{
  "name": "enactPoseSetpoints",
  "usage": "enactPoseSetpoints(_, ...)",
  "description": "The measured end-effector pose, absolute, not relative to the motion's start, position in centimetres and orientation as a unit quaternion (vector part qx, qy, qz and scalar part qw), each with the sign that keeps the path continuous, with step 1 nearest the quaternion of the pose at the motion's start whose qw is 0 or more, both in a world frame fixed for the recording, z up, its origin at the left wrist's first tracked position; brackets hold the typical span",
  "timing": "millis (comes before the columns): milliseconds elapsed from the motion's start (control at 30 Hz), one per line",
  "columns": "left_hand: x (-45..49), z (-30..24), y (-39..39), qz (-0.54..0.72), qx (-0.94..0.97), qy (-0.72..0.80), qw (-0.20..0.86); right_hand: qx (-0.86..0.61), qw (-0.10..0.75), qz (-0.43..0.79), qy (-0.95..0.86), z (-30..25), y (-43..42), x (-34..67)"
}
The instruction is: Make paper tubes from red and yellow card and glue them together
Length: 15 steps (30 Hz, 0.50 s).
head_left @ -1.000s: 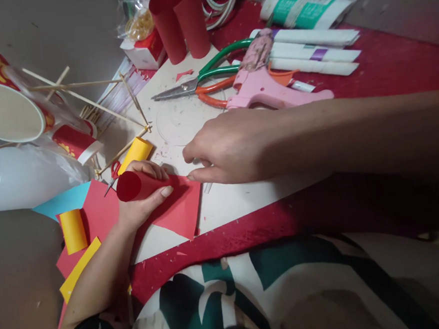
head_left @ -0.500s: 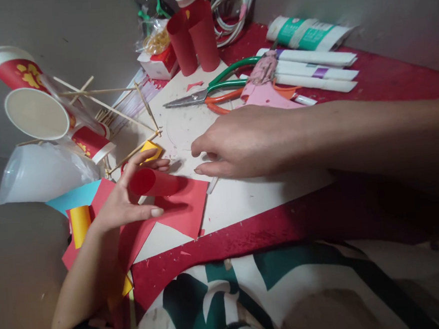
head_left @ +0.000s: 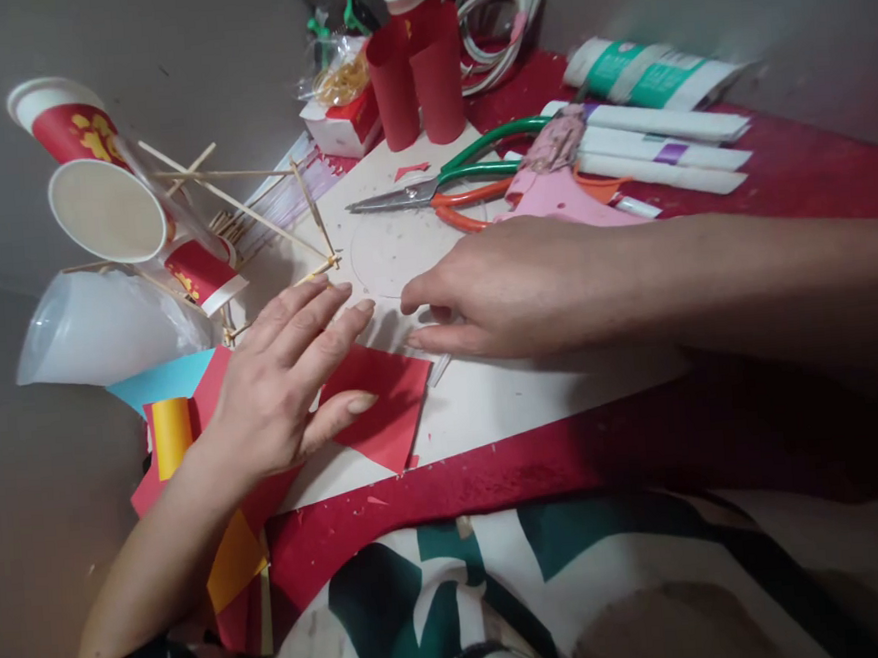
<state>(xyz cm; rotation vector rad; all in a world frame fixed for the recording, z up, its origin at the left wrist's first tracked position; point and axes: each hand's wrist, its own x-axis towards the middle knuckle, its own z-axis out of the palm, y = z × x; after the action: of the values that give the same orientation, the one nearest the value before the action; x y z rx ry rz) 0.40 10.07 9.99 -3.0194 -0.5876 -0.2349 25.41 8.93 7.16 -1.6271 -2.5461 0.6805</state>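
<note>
My left hand (head_left: 298,369) is spread palm down, fingers apart, above red paper (head_left: 389,413) on a pale board (head_left: 504,405). Whatever lies directly beneath its palm is hidden. Opposite it, my right hand (head_left: 482,301) hovers low over the board with fingers bent; a gap shows between thumb and index finger, and nothing is seen in it. A thin whitish stick (head_left: 440,370) lies just below the right thumb, beside the red paper. Beyond the right hand are green-handled scissors (head_left: 400,197) and a pink piece (head_left: 557,192) with orange handles.
Red paper tubes (head_left: 438,78) stand at the back beside a small box (head_left: 342,125). At left are a stick frame (head_left: 242,210) with paper cups (head_left: 111,212), a translucent plastic cup (head_left: 100,328) and a yellow roll (head_left: 172,438). White rolls (head_left: 667,148) lie at right.
My left hand has turned from an open curve around a red paper tube to palm down; the tube is no longer visible. My right hand has barely moved. The view has shifted slightly.
</note>
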Motion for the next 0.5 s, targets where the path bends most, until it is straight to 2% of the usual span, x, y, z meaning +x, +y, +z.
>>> enactPoseSetpoints(500, 0.5, 8.6, 10.2, -0.101, -0.978, -0.185, 0.007, -0.517, -0.004, 0.204, -0.831, 7.4, 8.9, 25.2)
